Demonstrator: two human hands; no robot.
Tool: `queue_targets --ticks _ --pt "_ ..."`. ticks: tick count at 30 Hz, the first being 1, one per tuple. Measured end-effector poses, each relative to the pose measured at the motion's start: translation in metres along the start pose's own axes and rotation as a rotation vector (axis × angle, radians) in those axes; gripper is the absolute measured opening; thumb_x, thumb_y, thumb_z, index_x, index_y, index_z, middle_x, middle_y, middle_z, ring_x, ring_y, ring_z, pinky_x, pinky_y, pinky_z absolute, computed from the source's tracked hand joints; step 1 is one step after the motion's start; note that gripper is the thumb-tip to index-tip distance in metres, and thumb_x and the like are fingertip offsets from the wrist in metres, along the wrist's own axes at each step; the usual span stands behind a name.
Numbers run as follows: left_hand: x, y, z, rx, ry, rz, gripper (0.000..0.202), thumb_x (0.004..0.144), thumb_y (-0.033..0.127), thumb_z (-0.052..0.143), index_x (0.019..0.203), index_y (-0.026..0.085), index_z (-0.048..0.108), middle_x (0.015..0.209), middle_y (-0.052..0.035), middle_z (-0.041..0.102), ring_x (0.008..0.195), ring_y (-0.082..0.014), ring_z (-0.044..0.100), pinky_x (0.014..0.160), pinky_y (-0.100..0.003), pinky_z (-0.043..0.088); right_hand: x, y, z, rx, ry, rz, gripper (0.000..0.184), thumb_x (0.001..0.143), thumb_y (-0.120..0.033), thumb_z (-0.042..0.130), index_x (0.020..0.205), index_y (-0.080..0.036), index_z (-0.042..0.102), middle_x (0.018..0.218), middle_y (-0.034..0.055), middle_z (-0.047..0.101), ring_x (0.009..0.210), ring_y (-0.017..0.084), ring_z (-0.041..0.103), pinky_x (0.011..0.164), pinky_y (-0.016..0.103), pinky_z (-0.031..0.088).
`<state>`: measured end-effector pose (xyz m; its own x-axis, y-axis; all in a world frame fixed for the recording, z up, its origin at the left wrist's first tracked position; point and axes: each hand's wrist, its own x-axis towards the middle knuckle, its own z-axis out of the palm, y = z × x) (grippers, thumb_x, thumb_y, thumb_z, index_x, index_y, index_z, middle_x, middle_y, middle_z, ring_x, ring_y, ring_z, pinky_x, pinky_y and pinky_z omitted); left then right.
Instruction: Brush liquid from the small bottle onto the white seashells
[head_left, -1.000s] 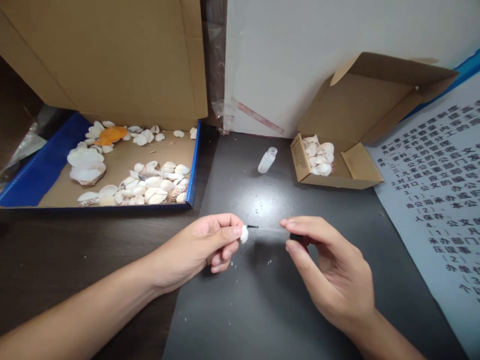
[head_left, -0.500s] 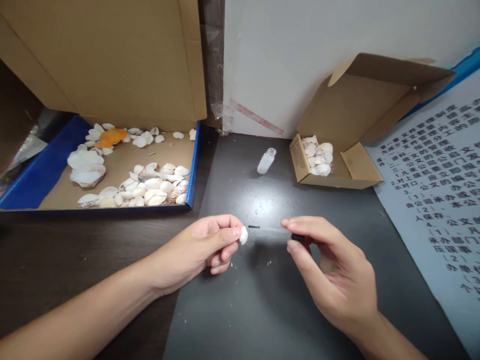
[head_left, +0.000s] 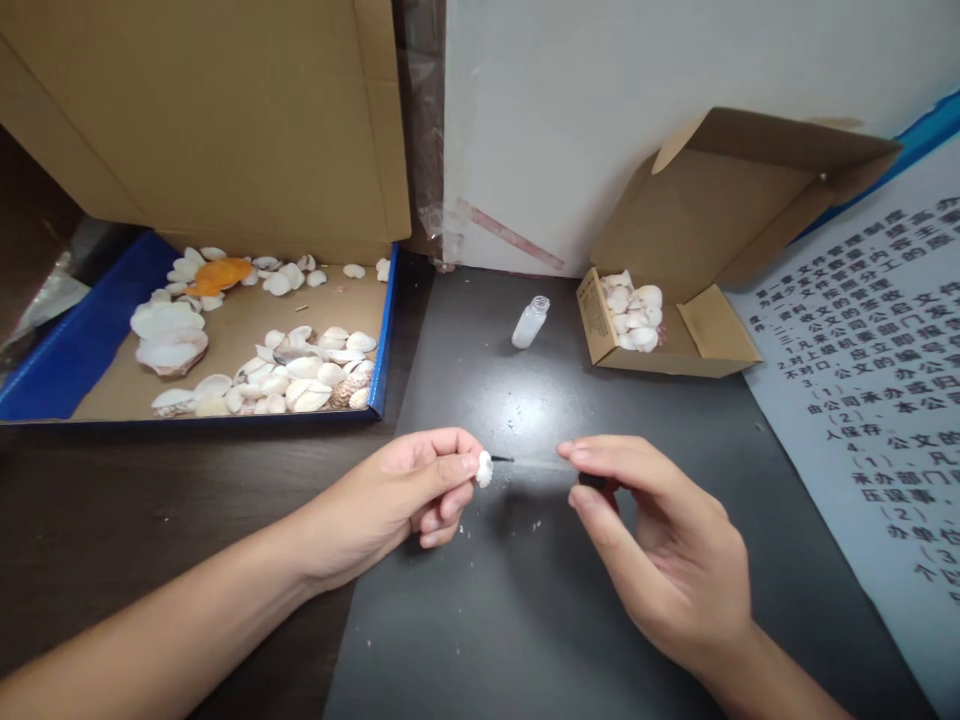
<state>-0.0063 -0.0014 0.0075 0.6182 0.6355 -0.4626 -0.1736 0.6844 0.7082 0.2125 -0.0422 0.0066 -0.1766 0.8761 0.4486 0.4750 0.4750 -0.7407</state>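
Observation:
Between the thumb and fingers of my left hand is a small white seashell, held up over the dark mat. My right hand pinches the black cap of a brush applicator. Its thin, pale stem reaches left, hard to see against the glare, and ends in a dark brush tip at the shell's upper edge. Whether the tip touches the shell I cannot tell for certain. Beyond my hands, an uncapped small bottle with whitish contents stands on the mat.
On the left lies an open blue cardboard box with many shells and one orange piece. A smaller open carton at the back right holds more shells. Printed paper covers the right side. White crumbs dot the dark mat.
The brush tip has come left, from just off the shell to its edge. The shell has turned slightly in my left hand. My right hand has shifted a little left.

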Motion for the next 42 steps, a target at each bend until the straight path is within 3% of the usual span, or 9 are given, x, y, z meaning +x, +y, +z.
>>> queue_targets --ticks 5,10,12,16,28,33,38,40,42 --pt "-0.0010 0.0011 0.0006 -0.048 0.002 0.002 0.023 0.090 0.032 0.063 0.079 0.016 0.052 0.057 0.0069 0.044 0.046 -0.0036 0.030 0.045 -0.016 0.032 -0.0004 -0.0005 0.0004 -0.029 -0.033 0.020 0.031 0.086 -0.002 0.060 0.108 -0.023 0.065 0.099 0.0045 0.071 0.079 0.015 0.067 0.058 0.025 0.053" --pt "-0.0012 0.0010 0.0010 -0.060 0.010 0.001 0.021 0.090 0.031 0.062 0.080 0.017 0.051 0.059 0.0063 0.047 0.045 -0.0036 0.033 0.043 -0.016 0.036 -0.0024 -0.0005 0.0005 0.038 -0.057 -0.035 0.035 0.085 0.000 0.060 0.112 -0.023 0.064 0.104 0.0057 0.071 0.092 0.019 0.069 0.068 0.028 0.057" --pt "-0.0010 0.0012 0.0014 -0.064 0.013 0.003 0.021 0.090 0.031 0.063 0.079 0.016 0.051 0.059 0.0064 0.047 0.044 -0.0034 0.033 0.042 -0.016 0.037 -0.0026 -0.0005 0.0007 -0.012 -0.048 0.007 0.032 0.085 -0.001 0.060 0.109 -0.022 0.065 0.101 0.0045 0.071 0.083 0.015 0.069 0.061 0.025 0.054" --pt "-0.0005 0.0017 0.0017 -0.062 0.014 0.009 0.021 0.090 0.031 0.063 0.079 0.016 0.052 0.058 0.0062 0.047 0.044 -0.0037 0.033 0.043 -0.016 0.038 -0.0023 -0.0003 0.0008 0.038 -0.036 -0.013 0.034 0.086 -0.002 0.061 0.111 -0.023 0.064 0.105 0.0046 0.070 0.093 0.017 0.069 0.063 0.025 0.054" --pt "-0.0014 -0.0005 -0.0001 -0.048 0.009 0.010 0.022 0.091 0.032 0.062 0.079 0.016 0.053 0.056 0.0069 0.042 0.047 -0.0043 0.030 0.045 -0.016 0.033 -0.0008 -0.0005 0.0012 -0.018 -0.034 0.041 0.029 0.088 -0.004 0.060 0.109 -0.023 0.064 0.102 0.0036 0.071 0.088 0.015 0.068 0.062 0.024 0.053" --pt "-0.0009 -0.0002 0.0000 -0.057 0.012 0.006 0.022 0.092 0.032 0.061 0.079 0.016 0.052 0.057 0.0067 0.043 0.047 -0.0045 0.031 0.045 -0.016 0.033 -0.0018 -0.0011 -0.0003 0.015 -0.093 -0.010 0.031 0.086 -0.002 0.060 0.109 -0.022 0.065 0.102 0.0035 0.070 0.088 0.014 0.067 0.068 0.024 0.054" --pt "-0.0009 0.0020 0.0015 -0.058 0.020 0.004 0.020 0.092 0.030 0.060 0.079 0.017 0.052 0.058 0.0068 0.043 0.046 -0.0044 0.030 0.044 -0.016 0.034 -0.0017 -0.0010 -0.0002 0.023 -0.045 -0.029 0.033 0.086 -0.001 0.060 0.110 -0.022 0.064 0.106 0.0043 0.070 0.097 0.016 0.068 0.073 0.026 0.056" --pt "-0.0010 0.0027 0.0021 -0.061 0.018 0.006 0.020 0.091 0.030 0.060 0.079 0.017 0.051 0.058 0.0069 0.043 0.045 -0.0043 0.030 0.043 -0.016 0.034 -0.0008 -0.0012 0.0001 0.000 -0.081 -0.046 0.033 0.085 -0.001 0.061 0.110 -0.022 0.065 0.106 0.0046 0.070 0.093 0.015 0.068 0.075 0.026 0.056" --pt "-0.0011 0.0029 0.0022 -0.058 0.021 0.002 0.021 0.092 0.031 0.060 0.078 0.017 0.050 0.058 0.0069 0.043 0.045 -0.0042 0.030 0.043 -0.016 0.034 -0.0001 -0.0014 0.0000 -0.029 -0.080 -0.003 0.030 0.086 -0.001 0.060 0.107 -0.021 0.065 0.101 0.0033 0.070 0.080 0.012 0.066 0.067 0.024 0.055"
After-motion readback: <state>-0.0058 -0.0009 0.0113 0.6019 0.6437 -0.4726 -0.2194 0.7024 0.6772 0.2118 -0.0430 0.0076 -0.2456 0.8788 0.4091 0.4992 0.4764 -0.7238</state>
